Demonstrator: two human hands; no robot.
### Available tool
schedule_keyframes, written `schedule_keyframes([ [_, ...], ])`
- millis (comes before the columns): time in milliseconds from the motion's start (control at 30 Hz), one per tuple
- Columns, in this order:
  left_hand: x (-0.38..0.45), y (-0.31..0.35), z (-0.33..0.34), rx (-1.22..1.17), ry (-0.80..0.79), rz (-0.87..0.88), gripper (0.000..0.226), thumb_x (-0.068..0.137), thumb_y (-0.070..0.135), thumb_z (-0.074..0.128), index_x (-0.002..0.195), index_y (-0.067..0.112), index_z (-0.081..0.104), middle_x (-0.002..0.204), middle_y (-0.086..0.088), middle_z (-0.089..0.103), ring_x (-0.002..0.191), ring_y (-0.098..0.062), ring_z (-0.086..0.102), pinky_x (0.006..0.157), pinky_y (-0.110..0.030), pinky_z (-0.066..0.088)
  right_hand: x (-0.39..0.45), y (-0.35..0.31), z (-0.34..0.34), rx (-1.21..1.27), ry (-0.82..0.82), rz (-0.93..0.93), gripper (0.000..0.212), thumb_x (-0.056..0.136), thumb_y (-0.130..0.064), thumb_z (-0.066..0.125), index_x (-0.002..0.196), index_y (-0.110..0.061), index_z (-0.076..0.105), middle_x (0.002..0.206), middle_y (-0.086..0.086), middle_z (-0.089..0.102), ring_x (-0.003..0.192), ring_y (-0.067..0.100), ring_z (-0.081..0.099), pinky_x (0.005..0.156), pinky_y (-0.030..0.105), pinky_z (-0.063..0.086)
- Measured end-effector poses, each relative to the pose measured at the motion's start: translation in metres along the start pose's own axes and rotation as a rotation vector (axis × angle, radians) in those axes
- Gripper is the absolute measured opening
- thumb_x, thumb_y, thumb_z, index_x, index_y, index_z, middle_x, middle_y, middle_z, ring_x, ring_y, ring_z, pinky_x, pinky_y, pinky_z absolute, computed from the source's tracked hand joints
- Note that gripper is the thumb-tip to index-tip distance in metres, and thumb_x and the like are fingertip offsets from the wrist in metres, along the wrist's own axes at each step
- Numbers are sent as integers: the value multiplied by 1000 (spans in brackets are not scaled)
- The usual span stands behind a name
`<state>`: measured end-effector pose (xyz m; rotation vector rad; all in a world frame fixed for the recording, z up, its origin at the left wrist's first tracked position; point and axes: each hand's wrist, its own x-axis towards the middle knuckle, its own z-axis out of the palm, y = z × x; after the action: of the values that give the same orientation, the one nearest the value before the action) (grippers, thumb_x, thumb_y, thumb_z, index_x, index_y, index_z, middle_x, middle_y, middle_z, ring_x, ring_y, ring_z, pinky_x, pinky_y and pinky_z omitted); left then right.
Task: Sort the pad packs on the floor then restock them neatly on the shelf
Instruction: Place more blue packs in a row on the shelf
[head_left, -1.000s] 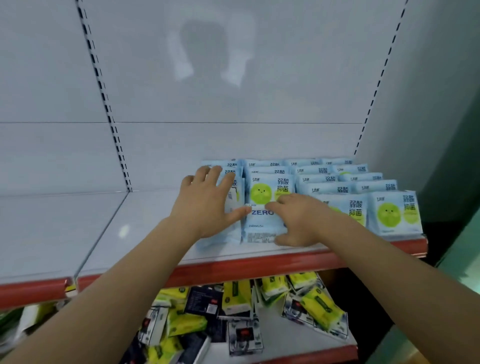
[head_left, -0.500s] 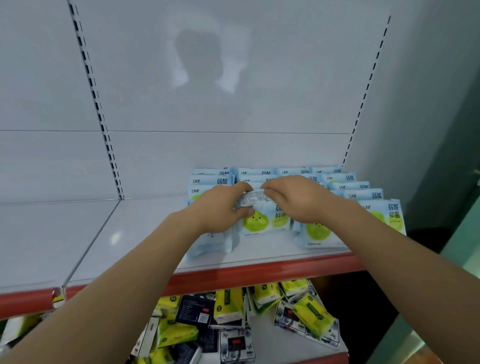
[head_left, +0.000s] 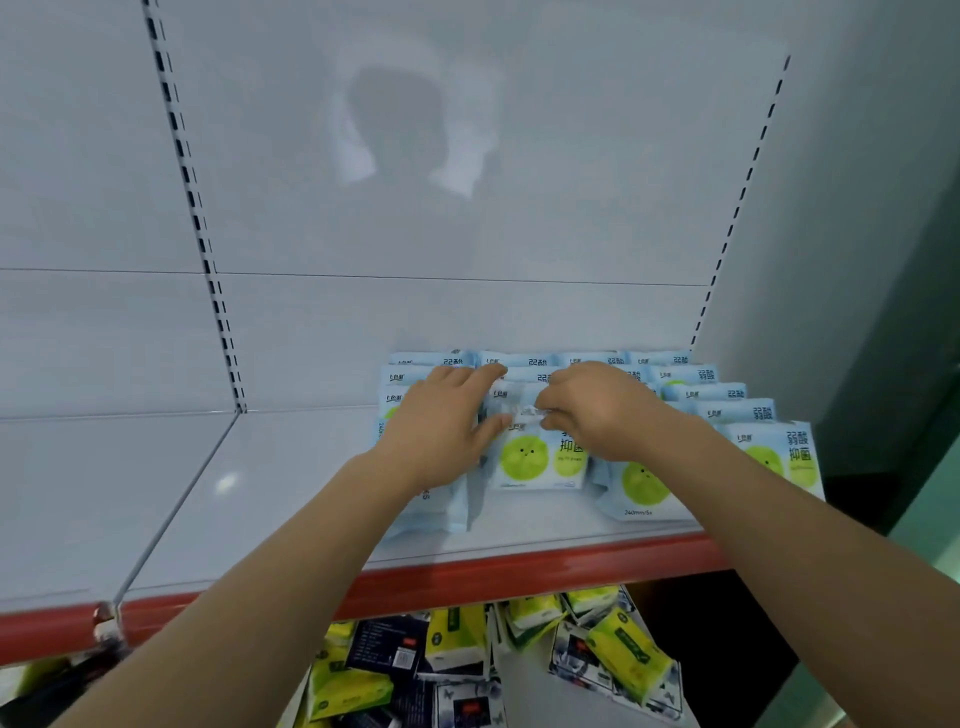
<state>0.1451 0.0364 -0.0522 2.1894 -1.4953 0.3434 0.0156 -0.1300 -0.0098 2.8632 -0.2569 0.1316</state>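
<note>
Light-blue pad packs with green smiley circles stand in overlapping rows on the right part of the white shelf (head_left: 291, 499). My left hand (head_left: 441, 421) lies over the left column with thumb and fingers around the top edge of the middle front pack (head_left: 535, 457). My right hand (head_left: 597, 410) pinches the crinkled top seam of that same pack from the right. Another front pack (head_left: 641, 486) leans beside it, and one more (head_left: 779, 457) stands at the far right. A pack (head_left: 436, 512) under my left wrist is partly hidden.
The shelf's red front lip (head_left: 519, 582) runs across below my forearms. On the lower shelf lie jumbled yellow-green packs (head_left: 628, 654) and dark boxes (head_left: 389, 644). Perforated uprights (head_left: 197, 218) divide the white back panel; the shelf's left half is bare.
Both hands moved from the front of the pack rows up to the middle pack's top seam and now hold it there. The camera view shifted slightly closer.
</note>
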Motion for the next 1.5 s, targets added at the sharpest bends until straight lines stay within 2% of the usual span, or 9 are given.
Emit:
schedule_keyframes([
  [367,-16,-48,-32,315,-370,-174,63,88,72,49,135,30,51,128,1,51,117,-23,48,99,-40,42,16,-3,37,-30,272,63,28,94,-19,60,119,-8,68,110,14,65,108,40,56,95,47,44],
  [533,-17,-53,-38,153,-480,-131,47,80,69,65,103,30,53,102,6,52,100,-20,53,89,-38,47,15,-29,30,64,466,-14,36,86,-26,53,108,-4,71,99,13,67,96,39,62,86,48,53],
  [667,-21,-51,-40,40,-480,-189,48,82,57,72,105,24,46,96,9,55,91,-18,56,77,-34,45,14,-59,26,167,432,-97,41,90,-33,48,113,-7,70,103,10,68,104,34,60,87,48,54],
  [933,-29,-57,-55,-270,-68,-448,39,91,51,62,114,23,46,96,-3,63,81,-23,65,69,-36,55,-4,-77,31,365,350,-247,65,89,-50,50,148,-24,42,151,2,37,132,22,43,104,42,44],
  [1100,-29,-43,-60,-615,61,-686,26,97,36,55,114,18,55,102,-10,64,73,-25,69,49,-31,58,-3,-94,27,294,344,-92,80,85,-69,57,151,-30,34,159,0,27,134,25,41,100,41,45],
  [1200,-32,-34,-68,-741,-99,-720,41,99,47,47,108,11,63,91,-19,73,64,-29,69,58,-33,59,0,-86,18,498,404,-13,49,93,-49,63,131,-22,49,120,1,63,100,25,62,78,38,51],
  [1267,-35,-38,-73,-741,-143,-693,56,97,63,40,106,15,67,97,-12,75,82,-26,72,75,-36,61,2,-76,14,715,298,104,49,93,-55,59,127,-22,48,104,-2,69,89,19,64,77,39,53],
  [1367,-40,-47,-70,-771,-154,-531,49,91,67,53,118,27,63,116,5,68,107,-14,66,91,-39,57,4,-63,18,957,265,174,49,89,-58,63,127,-29,51,110,-15,70,103,8,65,95,40,52],
  [1500,-44,-51,-59,-820,-152,-396,40,92,38,71,128,35,54,119,8,67,108,-11,66,91,-33,56,7,-63,18,1059,236,129,58,81,-72,62,127,-36,57,115,-22,69,110,-1,62,104,39,48],
])
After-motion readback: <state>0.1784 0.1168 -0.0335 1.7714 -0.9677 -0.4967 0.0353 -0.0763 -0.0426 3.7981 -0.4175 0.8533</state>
